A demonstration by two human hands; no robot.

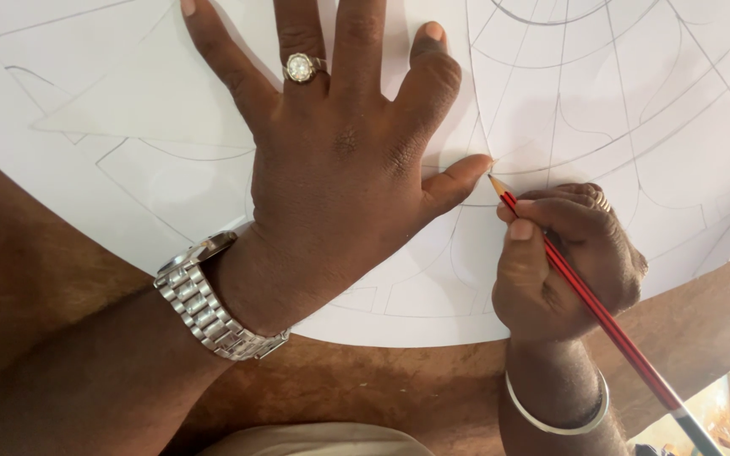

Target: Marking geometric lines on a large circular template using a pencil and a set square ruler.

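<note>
Red pencil (589, 297) between right hand (563, 262) fingers (517, 253)

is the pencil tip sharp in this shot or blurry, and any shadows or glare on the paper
Head view: the pencil tip is in focus where it meets the white paper, beside the left hand thumb; soft shadows fall around the left hand and the right hand; no harsh glare on the paper, only a bright overexposed patch at the bottom right corner.
</note>
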